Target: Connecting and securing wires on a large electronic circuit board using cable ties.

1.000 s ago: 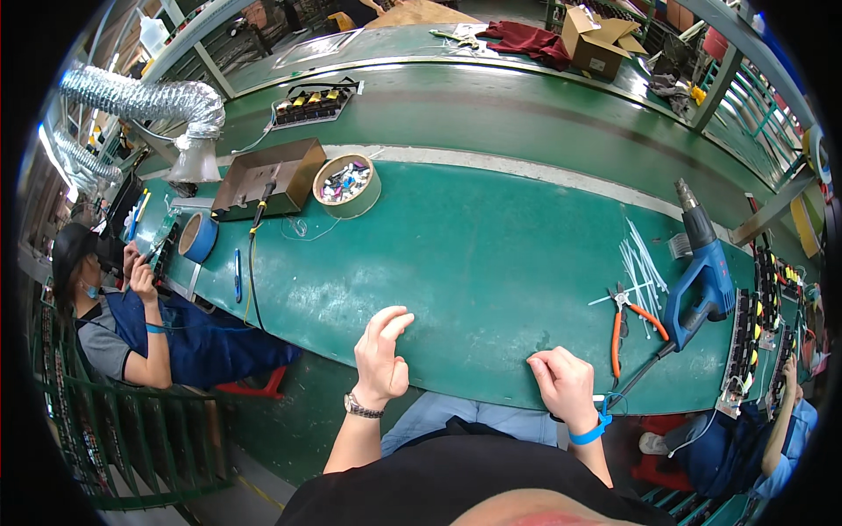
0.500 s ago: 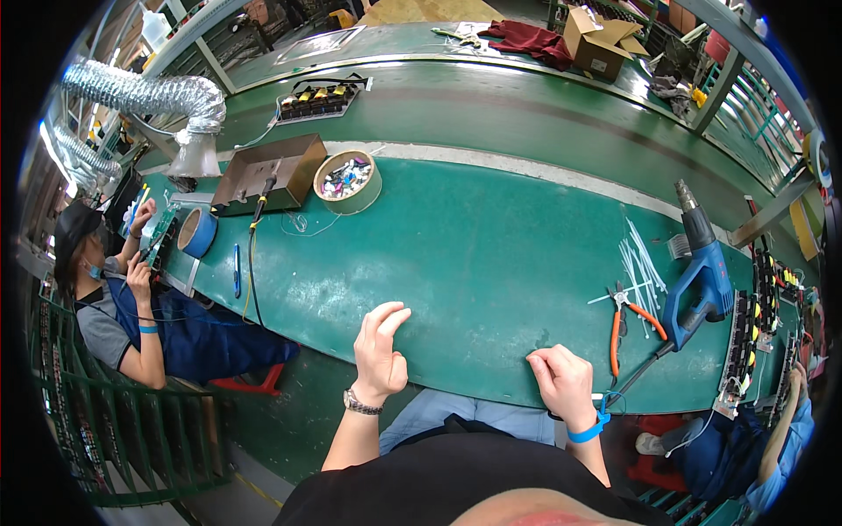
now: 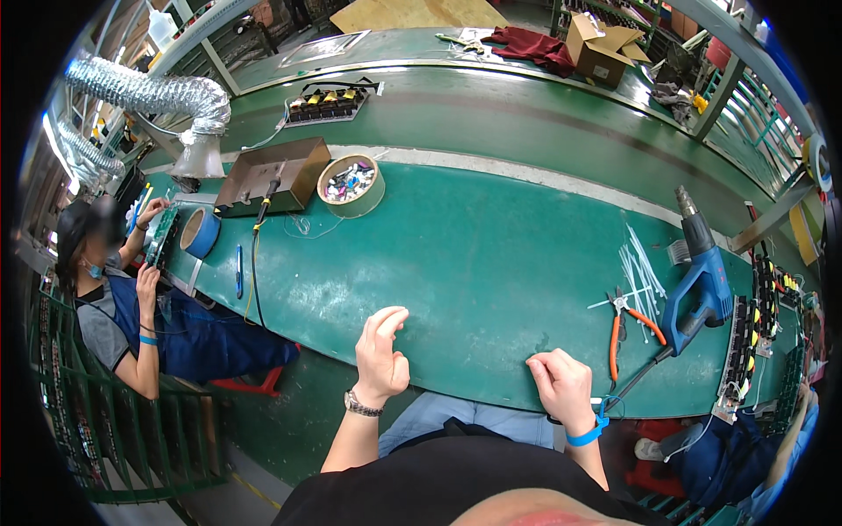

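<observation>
At the scuffed green workshop bench (image 3: 474,263), left grip (image 3: 381,358) is parted, right grip (image 3: 564,384) unclear.

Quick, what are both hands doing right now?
Left hand: partly open, nothing visible in it.
Right hand: loosely curled, inside hidden; can't tell if closed.

A soldering iron (image 3: 267,202) is rested on a brown tray (image 3: 305,162), beside which a tub (image 3: 358,205) is filled with small parts (image 3: 349,180). To the left, a blue roll (image 3: 207,238) and a pen (image 3: 239,272) are laid out, with a foil duct (image 3: 153,95) hung above. Further back, a component board (image 3: 326,109) is set on a green belt (image 3: 491,107); beyond it, a red cloth (image 3: 531,49) and an opened carton (image 3: 598,63) are placed side by side. At far left, a circuit board (image 3: 161,238) is handled by a seated co-worker (image 3: 116,324).
</observation>
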The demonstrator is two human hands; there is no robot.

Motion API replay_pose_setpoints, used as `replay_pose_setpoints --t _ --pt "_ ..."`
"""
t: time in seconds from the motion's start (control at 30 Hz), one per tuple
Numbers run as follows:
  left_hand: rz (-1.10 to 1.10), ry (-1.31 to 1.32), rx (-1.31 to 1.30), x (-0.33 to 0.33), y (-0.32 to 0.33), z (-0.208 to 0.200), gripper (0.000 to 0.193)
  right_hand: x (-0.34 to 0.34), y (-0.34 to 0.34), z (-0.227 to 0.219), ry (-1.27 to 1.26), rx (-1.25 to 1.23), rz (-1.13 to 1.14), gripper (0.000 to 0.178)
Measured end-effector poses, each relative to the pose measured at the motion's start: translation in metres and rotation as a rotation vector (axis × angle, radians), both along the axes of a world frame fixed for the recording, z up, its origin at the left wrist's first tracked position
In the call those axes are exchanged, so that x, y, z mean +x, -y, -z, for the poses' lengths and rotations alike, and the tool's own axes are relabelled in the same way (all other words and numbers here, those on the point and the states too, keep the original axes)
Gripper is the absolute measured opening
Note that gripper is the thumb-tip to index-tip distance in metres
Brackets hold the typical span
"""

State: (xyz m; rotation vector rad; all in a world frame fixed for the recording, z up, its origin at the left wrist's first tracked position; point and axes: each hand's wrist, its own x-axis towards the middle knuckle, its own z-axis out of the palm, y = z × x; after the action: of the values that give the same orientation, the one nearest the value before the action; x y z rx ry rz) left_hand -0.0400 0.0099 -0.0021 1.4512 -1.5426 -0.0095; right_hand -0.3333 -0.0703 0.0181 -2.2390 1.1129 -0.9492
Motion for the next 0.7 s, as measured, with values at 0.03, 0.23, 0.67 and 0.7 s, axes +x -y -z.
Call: replay_pose_setpoints --t 0.03,0.23,0.67,0.7 --pt "-0.002 0.002 -0.001 0.0001 -0.0006 0.0003 0.066 0.0002 -0.0003 0.0000 -0.005 0.007 -0.001 0.008" --pt "-0.008 0.005 -0.003 0.0004 -0.0001 0.0035 0.067 -0.0010 -0.0010 0.0011 -0.001 0.000 0.002 0.010" --pt "-0.003 0.002 -0.020 0.0019 -0.0003 0.0075 0.069 -0.0002 -0.0002 0.0019 -0.001 -0.007 -0.005 0.010" --pt "-0.003 0.004 -0.023 0.0018 -0.0003 0.0072 0.069 -0.0001 -0.0003 0.0016 0.000 -0.007 -0.005 0.010"
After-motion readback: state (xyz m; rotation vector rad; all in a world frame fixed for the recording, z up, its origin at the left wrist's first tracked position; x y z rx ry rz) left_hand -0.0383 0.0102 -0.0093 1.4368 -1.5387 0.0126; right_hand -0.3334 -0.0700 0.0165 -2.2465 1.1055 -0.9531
